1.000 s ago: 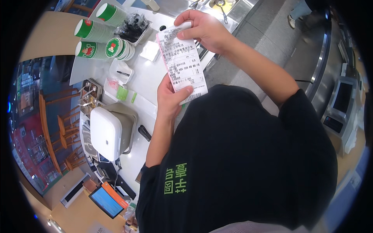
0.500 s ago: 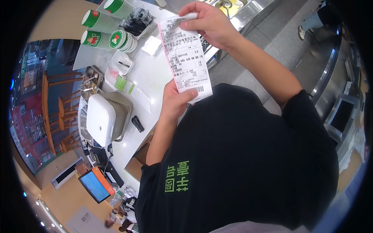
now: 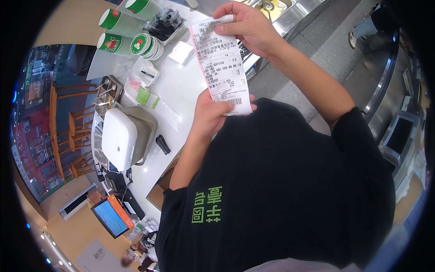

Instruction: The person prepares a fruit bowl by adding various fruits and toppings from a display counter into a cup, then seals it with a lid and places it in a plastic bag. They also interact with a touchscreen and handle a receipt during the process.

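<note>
A long white printed receipt (image 3: 222,68) with a pink strip down its left edge is stretched between my two hands. My right hand (image 3: 247,29) pinches its top end, thumb in front and fingers behind. Lower down, my left hand (image 3: 212,113) grips the bottom end with the thumb over the print; fingertips show past the right edge. Both hands are above the edge of the white counter (image 3: 174,88), close to my black shirt.
Green-and-white paper cups (image 3: 120,22) stand stacked at the counter's far left, beside round lids (image 3: 141,44) and a tray of black wrapped items (image 3: 164,25). A white-lidded bin (image 3: 120,138) sits left. A screen (image 3: 111,216) is lower left. Someone's legs (image 3: 362,29) show at upper right.
My left hand has shifted slightly up and right along with the receipt's lower end, and its fingertips now show at the paper's right side. Both hands keep their hold.
</note>
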`<action>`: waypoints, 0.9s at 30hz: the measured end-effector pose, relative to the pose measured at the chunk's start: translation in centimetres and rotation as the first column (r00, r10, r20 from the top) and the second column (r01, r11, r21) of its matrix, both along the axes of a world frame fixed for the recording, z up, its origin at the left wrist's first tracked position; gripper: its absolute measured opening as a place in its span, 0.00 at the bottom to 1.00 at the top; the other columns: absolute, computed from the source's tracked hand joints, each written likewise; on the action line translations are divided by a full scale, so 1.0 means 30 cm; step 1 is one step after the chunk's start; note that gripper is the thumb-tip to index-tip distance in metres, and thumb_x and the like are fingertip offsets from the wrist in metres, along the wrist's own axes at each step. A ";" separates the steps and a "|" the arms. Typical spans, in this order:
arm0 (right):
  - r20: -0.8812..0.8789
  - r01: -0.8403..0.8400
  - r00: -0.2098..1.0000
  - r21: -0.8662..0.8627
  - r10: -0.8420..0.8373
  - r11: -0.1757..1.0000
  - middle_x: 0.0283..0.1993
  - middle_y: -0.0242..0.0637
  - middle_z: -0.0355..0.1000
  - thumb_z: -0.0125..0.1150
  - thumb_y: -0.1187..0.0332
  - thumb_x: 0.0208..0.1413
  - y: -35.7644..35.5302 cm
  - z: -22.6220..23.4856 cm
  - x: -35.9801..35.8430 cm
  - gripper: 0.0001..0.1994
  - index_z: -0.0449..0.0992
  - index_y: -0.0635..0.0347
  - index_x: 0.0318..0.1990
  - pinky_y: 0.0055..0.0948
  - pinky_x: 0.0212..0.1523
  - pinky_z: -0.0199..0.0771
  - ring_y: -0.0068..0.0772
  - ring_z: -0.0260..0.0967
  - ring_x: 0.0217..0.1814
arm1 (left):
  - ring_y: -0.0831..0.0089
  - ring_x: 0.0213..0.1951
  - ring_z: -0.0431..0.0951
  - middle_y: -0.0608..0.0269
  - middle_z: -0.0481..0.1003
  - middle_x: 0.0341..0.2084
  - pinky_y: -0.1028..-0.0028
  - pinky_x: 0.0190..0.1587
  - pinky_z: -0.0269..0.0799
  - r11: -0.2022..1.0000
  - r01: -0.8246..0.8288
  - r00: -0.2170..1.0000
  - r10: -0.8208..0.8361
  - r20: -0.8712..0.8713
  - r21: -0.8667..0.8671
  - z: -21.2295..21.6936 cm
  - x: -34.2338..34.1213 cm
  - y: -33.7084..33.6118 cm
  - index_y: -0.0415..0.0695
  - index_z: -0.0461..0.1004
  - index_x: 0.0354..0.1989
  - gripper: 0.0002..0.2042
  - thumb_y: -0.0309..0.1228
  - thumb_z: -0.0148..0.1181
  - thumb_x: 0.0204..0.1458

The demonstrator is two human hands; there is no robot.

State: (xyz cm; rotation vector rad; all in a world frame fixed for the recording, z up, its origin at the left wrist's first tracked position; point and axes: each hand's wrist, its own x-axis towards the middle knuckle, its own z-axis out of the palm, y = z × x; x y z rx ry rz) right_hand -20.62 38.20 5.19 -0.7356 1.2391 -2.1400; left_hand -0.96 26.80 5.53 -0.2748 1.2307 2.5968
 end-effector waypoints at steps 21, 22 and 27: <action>-0.229 -0.057 0.957 0.446 0.176 0.893 0.38 0.29 0.77 0.62 0.81 0.49 -0.737 0.059 0.053 0.20 0.75 0.61 0.52 0.19 0.37 0.75 0.20 0.75 0.40 | 0.80 0.12 0.56 0.60 0.66 0.14 0.80 0.13 0.48 0.875 -0.371 0.905 0.415 0.088 -0.310 -0.224 0.100 -0.633 0.30 0.71 0.37 0.13 0.25 0.44 0.46; -0.156 -0.100 0.971 0.414 0.179 0.905 0.37 0.29 0.77 0.61 0.83 0.48 -0.775 0.039 0.046 0.20 0.75 0.61 0.52 0.19 0.37 0.75 0.19 0.75 0.39 | 0.80 0.12 0.55 0.62 0.65 0.13 0.79 0.13 0.47 0.847 -0.389 0.890 0.447 0.091 -0.362 -0.238 0.097 -0.650 0.32 0.70 0.36 0.12 0.26 0.44 0.47; -0.159 -0.223 0.934 0.440 0.320 0.870 0.35 0.33 0.77 0.63 0.86 0.44 -1.001 -0.014 -0.004 0.24 0.74 0.62 0.53 0.23 0.44 0.74 0.21 0.74 0.38 | 0.82 0.13 0.57 0.66 0.66 0.16 0.79 0.14 0.49 0.839 -0.457 0.853 0.507 0.120 -0.295 -0.305 0.076 -0.761 0.37 0.69 0.38 0.09 0.25 0.45 0.51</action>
